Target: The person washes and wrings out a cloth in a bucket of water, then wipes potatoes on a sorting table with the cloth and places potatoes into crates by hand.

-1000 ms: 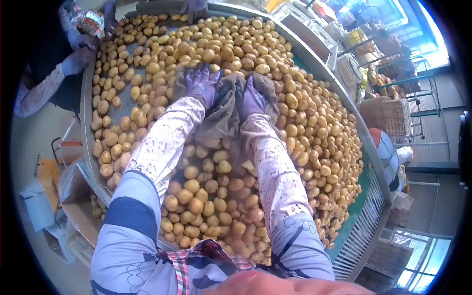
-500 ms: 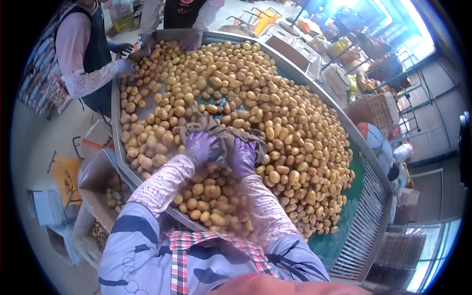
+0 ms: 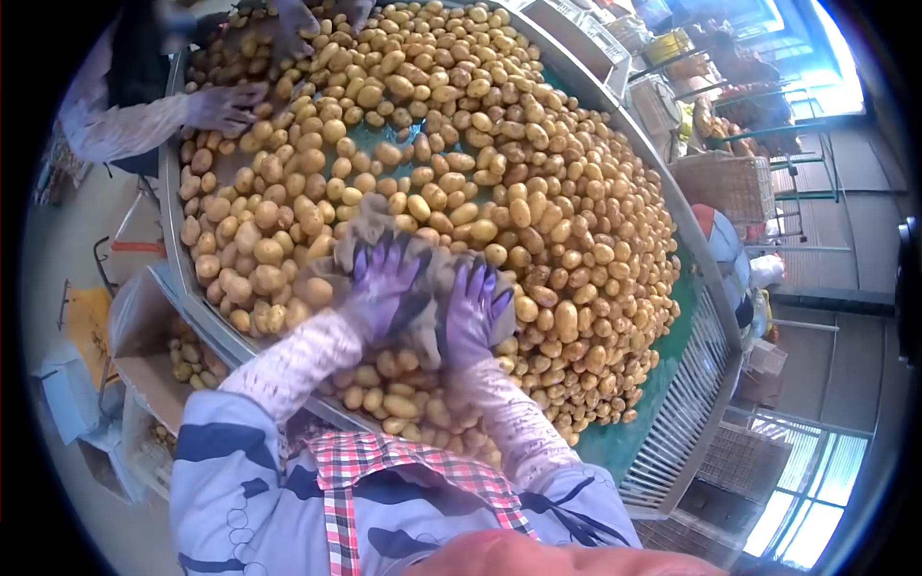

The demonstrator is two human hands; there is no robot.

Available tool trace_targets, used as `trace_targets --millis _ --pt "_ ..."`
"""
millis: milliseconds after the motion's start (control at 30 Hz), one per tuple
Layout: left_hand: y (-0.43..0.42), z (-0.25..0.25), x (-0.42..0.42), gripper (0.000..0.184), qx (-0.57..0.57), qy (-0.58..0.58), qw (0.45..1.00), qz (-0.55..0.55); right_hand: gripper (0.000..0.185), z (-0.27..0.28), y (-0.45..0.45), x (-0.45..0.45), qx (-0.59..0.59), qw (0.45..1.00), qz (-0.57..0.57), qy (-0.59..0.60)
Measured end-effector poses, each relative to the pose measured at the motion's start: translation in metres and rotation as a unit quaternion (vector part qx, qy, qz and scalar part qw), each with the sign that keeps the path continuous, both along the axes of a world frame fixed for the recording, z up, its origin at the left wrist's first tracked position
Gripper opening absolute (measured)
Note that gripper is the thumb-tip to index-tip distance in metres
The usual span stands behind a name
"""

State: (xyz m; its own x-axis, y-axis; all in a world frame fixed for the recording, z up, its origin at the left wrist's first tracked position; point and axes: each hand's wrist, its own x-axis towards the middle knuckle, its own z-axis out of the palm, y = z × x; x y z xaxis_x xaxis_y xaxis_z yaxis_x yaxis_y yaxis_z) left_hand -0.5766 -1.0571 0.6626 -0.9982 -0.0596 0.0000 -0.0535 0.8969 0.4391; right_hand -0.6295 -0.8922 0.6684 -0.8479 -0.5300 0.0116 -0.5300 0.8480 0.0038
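Note:
A crumpled grey-brown cloth (image 3: pixel 373 223) lies bunched over potatoes (image 3: pixel 567 322) near the front of the sorting table. My left hand (image 3: pixel 382 293), in a purple glove with dark patches, grips the cloth's left part, fingers pointing away from me. On the cloth's right part is my right hand (image 3: pixel 469 312), gloved the same way, with its fingers curved over the fabric. Both thumbs are hard to make out. Potatoes surround the two hands, and some below them are blurred.
A metal rim (image 3: pixel 629 115) borders the table, with a slatted grate (image 3: pixel 687 422) at right. At upper left a co-worker's gloved hand (image 3: pixel 226 108) touches potatoes; another person's gloved hands (image 3: pixel 293 27) are at the top. A cardboard box (image 3: pixel 149 331) holding potatoes stands left.
My view has tilted and come closer to the table. Both hands stay on the cloth, which is bunched differently. The left co-worker's hand reaches further over the potatoes.

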Motion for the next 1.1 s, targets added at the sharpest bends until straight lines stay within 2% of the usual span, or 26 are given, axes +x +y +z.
trace_targets --millis 67,100,133,167,267,333,367,400,433,467,500,533,567,600,633,667,733,767,833,867,900,933,1000,1033,1067,1100 --pt "-0.015 -0.020 -0.054 0.060 -0.163 0.039 0.986 0.006 0.053 -0.010 -0.029 -0.035 -0.068 0.997 -0.023 0.018" --pt "-0.027 -0.020 -0.078 0.063 -0.172 0.032 0.984 0.029 0.053 -0.031 -0.041 -0.056 -0.094 0.994 -0.040 0.034" --pt "-0.047 -0.036 -0.106 0.066 -0.166 -0.053 0.984 0.043 0.053 -0.047 -0.052 -0.073 -0.120 0.990 -0.056 0.049" --pt "-0.057 -0.027 -0.120 0.069 -0.132 0.024 0.988 0.082 0.052 -0.045 -0.068 -0.086 -0.104 0.992 -0.070 0.029" --pt "-0.097 -0.036 -0.164 0.064 -0.161 0.016 0.981 0.104 0.049 -0.055 -0.115 -0.137 -0.143 0.985 -0.087 -0.030" --pt "-0.115 -0.045 -0.186 0.061 -0.166 -0.076 0.972 0.148 0.047 -0.063 -0.141 -0.165 -0.121 0.989 -0.078 0.038" --pt "-0.115 -0.026 -0.186 0.059 -0.149 -0.108 0.970 0.161 0.045 -0.063 -0.151 -0.175 -0.206 0.975 -0.081 0.034" --pt "-0.112 -0.011 -0.182 0.060 -0.157 -0.119 0.966 0.166 0.045 -0.063 -0.153 -0.179 -0.182 0.980 -0.066 0.046" --pt "-0.115 -0.026 -0.181 0.061 -0.184 -0.111 0.963 0.163 0.045 -0.059 -0.152 -0.176 -0.158 0.984 -0.050 0.059" --pt "-0.116 -0.047 -0.176 0.063 -0.210 -0.106 0.959 0.159 0.045 -0.061 -0.147 -0.166 -0.132 0.988 -0.034 0.069" --pt "-0.108 -0.041 -0.148 0.062 -0.194 -0.085 0.966 0.147 0.046 -0.079 -0.133 -0.144 -0.151 0.983 -0.020 0.101" --pt "-0.091 -0.039 -0.121 0.062 -0.173 -0.065 0.975 0.125 0.047 -0.064 -0.121 -0.125 -0.152 0.988 -0.028 0.005" --pt "-0.080 -0.025 -0.100 0.061 -0.147 -0.077 0.980 0.108 0.046 -0.057 -0.106 -0.106 -0.150 0.988 0.006 0.034" --pt "-0.070 -0.011 -0.080 0.059 -0.123 -0.088 0.985 0.088 0.045 -0.032 -0.090 -0.083 -0.122 0.992 0.011 -0.017" --pt "-0.062 -0.015 -0.064 0.058 -0.134 -0.077 0.987 0.052 0.042 -0.029 -0.072 -0.064 -0.150 0.986 0.034 0.059" --pt "-0.053 -0.019 -0.050 0.056 -0.143 -0.066 0.987 0.017 0.039 -0.031 -0.055 -0.051 -0.145 0.985 0.045 0.084" --pt "-0.028 0.014 -0.019 0.054 -0.133 -0.069 0.989 0.003 0.035 -0.044 -0.020 -0.028 -0.149 0.984 0.088 0.047" --pt "-0.020 0.019 -0.006 0.048 -0.097 -0.041 0.994 0.001 0.032 -0.034 -0.002 -0.020 -0.150 0.981 0.121 0.021" --pt "-0.010 0.043 0.013 0.044 -0.019 -0.079 0.995 -0.053 0.026 -0.015 0.043 0.002 -0.145 0.970 0.189 -0.048" --pt "-0.005 0.057 0.026 0.042 0.021 -0.101 0.992 -0.078 0.024 0.001 0.059 0.012 -0.216 0.961 0.100 -0.139" --pt "0.001 0.061 0.038 0.041 0.047 -0.067 0.994 -0.071 0.023 0.016 0.074 0.023 -0.295 0.932 0.005 -0.212" --pt "0.008 0.068 0.049 0.042 0.069 -0.022 0.996 -0.060 0.026 0.083 0.076 0.035 -0.276 0.929 -0.058 -0.241" --pt "0.028 0.078 0.075 0.043 0.114 0.065 0.991 -0.030 0.030 0.122 0.086 0.058 -0.443 0.873 -0.051 -0.195" --pt "0.039 0.080 0.086 0.045 0.092 0.089 0.991 -0.031 0.031 0.121 0.098 0.063 -0.352 0.934 -0.011 -0.058" --pt "0.049 0.082 0.096 0.047 0.069 0.113 0.991 -0.031 0.040 0.141 0.096 0.073 -0.341 0.939 0.015 -0.043" --pt "0.055 0.081 0.104 0.048 0.044 0.139 0.989 -0.034 0.045 0.119 0.106 0.079 -0.304 0.951 0.050 0.033"
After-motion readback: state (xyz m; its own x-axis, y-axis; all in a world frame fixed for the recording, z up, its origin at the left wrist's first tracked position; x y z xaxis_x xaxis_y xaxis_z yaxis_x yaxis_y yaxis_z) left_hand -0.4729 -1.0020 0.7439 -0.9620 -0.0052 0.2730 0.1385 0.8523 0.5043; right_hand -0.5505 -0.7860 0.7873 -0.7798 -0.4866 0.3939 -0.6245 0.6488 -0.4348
